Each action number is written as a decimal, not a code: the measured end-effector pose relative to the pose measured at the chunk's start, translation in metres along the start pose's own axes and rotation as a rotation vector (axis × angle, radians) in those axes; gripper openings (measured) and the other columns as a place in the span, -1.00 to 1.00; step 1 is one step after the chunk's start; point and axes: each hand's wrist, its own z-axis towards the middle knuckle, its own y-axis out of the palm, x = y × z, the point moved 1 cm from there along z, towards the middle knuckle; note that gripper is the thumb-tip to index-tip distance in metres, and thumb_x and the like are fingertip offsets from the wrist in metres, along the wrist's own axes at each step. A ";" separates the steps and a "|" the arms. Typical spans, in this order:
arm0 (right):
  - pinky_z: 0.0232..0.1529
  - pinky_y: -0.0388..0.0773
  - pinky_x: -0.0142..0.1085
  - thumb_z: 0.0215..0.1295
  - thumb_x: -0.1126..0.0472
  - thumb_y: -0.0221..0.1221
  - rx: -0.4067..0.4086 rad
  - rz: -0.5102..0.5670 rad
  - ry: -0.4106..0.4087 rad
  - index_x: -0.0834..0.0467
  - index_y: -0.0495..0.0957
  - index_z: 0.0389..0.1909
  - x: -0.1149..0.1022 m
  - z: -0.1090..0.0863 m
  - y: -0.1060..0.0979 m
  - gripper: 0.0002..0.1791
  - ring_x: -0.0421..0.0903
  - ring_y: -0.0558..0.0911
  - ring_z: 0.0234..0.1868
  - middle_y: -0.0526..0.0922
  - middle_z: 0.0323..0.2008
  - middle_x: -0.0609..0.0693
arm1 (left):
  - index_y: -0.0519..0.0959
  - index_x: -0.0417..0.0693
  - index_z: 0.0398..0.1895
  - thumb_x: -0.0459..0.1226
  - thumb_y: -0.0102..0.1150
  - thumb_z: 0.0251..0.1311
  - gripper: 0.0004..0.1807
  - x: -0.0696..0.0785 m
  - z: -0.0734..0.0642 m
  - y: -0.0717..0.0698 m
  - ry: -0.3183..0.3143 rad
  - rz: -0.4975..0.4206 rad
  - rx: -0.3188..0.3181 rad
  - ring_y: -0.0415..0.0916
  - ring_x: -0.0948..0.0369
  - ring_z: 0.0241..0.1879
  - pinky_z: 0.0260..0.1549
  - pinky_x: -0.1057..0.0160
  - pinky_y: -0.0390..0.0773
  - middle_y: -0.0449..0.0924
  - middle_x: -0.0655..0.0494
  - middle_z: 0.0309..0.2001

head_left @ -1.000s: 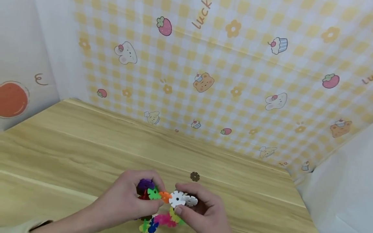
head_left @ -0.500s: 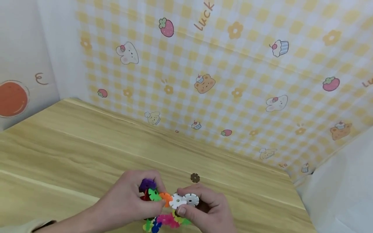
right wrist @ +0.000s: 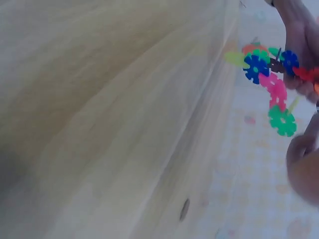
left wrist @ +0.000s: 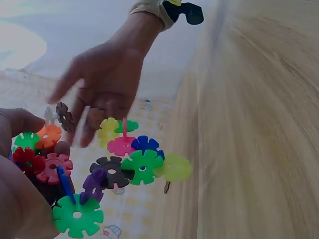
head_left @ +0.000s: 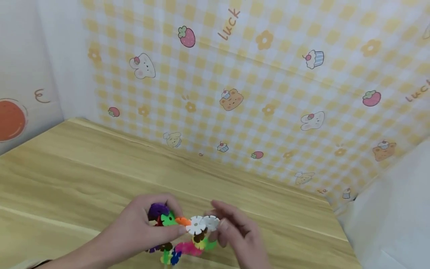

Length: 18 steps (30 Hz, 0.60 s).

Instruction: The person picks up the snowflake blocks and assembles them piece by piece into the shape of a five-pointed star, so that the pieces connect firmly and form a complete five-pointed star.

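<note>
My left hand [head_left: 142, 228] grips a chain of notched plastic snowflake discs, pinching it near the orange disc [head_left: 182, 221]. Two joined white discs [head_left: 196, 225] stick out to the right from it. Purple and green discs [head_left: 168, 219] show inside the left hand's curl. Below hang brown, yellow, pink [head_left: 189, 248], blue and green discs. My right hand [head_left: 242, 233] is beside the outer white disc, its thumb tip at the edge and its fingers loosely spread. In the left wrist view, the right hand [left wrist: 107, 82] appears blurred with fingers extended behind the chain.
A loose brown disc [right wrist: 185, 209] lies on the wooden table [head_left: 100, 160]; my right hand hides it in the head view. Behind the table stands a yellow checked backdrop [head_left: 208, 74] with cartoon prints. White sheeting [head_left: 396, 209] borders the right side.
My right hand has loosened from the white discs and drawn slightly right, its fingers spreading. The left hand still holds the chain, which has tilted and shifted a little left in view.
</note>
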 end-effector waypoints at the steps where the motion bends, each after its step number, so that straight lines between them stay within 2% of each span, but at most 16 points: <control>1: -0.29 0.60 -0.38 0.55 0.21 0.07 0.054 -0.037 0.062 0.32 0.45 0.33 0.002 0.001 -0.005 -0.56 -0.11 0.69 -0.25 0.71 0.00 0.09 | 0.63 0.08 -0.27 -0.17 0.39 0.28 -0.89 0.000 -0.001 -0.003 0.007 0.005 0.014 0.34 0.36 -0.67 -0.73 0.26 0.48 0.56 0.11 -0.49; 4: -0.40 0.51 -0.39 0.54 0.08 0.10 0.166 -0.167 0.275 0.35 0.45 0.29 0.012 0.001 -0.024 -0.50 -0.08 0.65 -0.30 0.71 -0.05 0.09 | 0.63 0.09 -0.29 -0.23 0.34 0.32 -0.95 -0.001 -0.003 -0.009 0.037 0.022 0.050 0.28 0.37 -0.66 -0.75 0.27 0.41 0.51 0.08 -0.48; 5: -0.42 0.51 -0.39 0.53 0.07 0.11 0.167 -0.211 0.332 0.38 0.45 0.28 0.017 0.000 -0.031 -0.48 -0.09 0.64 -0.30 0.71 -0.07 0.08 | 0.64 0.09 -0.28 -0.24 0.33 0.32 -0.96 -0.001 -0.003 -0.011 0.041 0.019 0.058 0.26 0.38 -0.66 -0.75 0.27 0.39 0.49 0.07 -0.48; 7: -0.43 0.54 -0.36 0.50 0.11 0.14 0.130 -0.300 0.393 0.44 0.44 0.24 0.028 -0.001 -0.042 -0.48 -0.09 0.63 -0.30 0.69 -0.12 0.08 | 0.67 0.10 -0.19 -0.24 0.34 0.31 -0.94 0.000 -0.002 -0.012 0.035 0.022 0.081 0.26 0.38 -0.64 -0.72 0.26 0.41 0.54 0.06 -0.41; 8: -0.43 0.55 -0.33 0.48 0.12 0.16 0.116 -0.331 0.408 0.46 0.44 0.22 0.034 -0.001 -0.046 -0.49 -0.09 0.62 -0.32 0.68 -0.15 0.08 | 0.69 0.11 -0.14 -0.21 0.36 0.30 -0.89 0.000 -0.002 -0.013 0.029 0.031 0.094 0.22 0.37 -0.65 -0.72 0.25 0.41 0.60 0.07 -0.33; 11: -0.46 0.60 -0.30 0.40 0.15 0.26 0.120 -0.408 0.426 0.44 0.45 0.15 0.044 0.006 -0.052 -0.50 -0.10 0.60 -0.39 0.61 -0.23 0.06 | 0.71 0.15 -0.02 -0.14 0.40 0.26 -0.77 0.000 0.002 -0.012 -0.032 0.036 0.116 0.19 0.36 -0.65 -0.69 0.26 0.39 0.55 0.14 -0.43; 14: -0.47 0.65 -0.24 0.26 0.14 0.38 0.169 -0.497 0.411 0.41 0.46 0.12 0.047 0.022 -0.051 -0.44 -0.07 0.61 -0.42 0.57 -0.20 0.11 | 0.72 0.06 -0.07 -0.14 0.41 0.25 -0.77 -0.001 0.006 -0.010 -0.039 0.022 0.109 0.17 0.33 -0.66 -0.71 0.26 0.36 0.43 0.19 -0.55; 15: -0.44 0.68 -0.20 0.23 0.11 0.41 0.178 -0.562 0.394 0.41 0.47 0.11 0.047 0.029 -0.050 -0.41 -0.05 0.63 -0.40 0.58 -0.18 0.13 | 0.72 0.03 -0.11 -0.14 0.41 0.24 -0.79 0.000 0.007 -0.009 -0.036 0.021 0.106 0.18 0.34 -0.64 -0.71 0.26 0.35 0.40 0.18 -0.60; 18: -0.30 0.67 -0.11 0.19 -0.03 0.43 0.175 -0.790 0.336 0.37 0.53 0.07 0.046 0.047 -0.043 -0.37 -0.04 0.62 -0.27 0.60 -0.16 0.12 | 0.71 0.00 -0.24 -0.13 0.43 0.22 -0.83 0.002 0.008 -0.008 -0.004 0.064 0.142 0.53 0.29 -0.36 -0.49 0.25 0.53 0.68 0.15 -0.30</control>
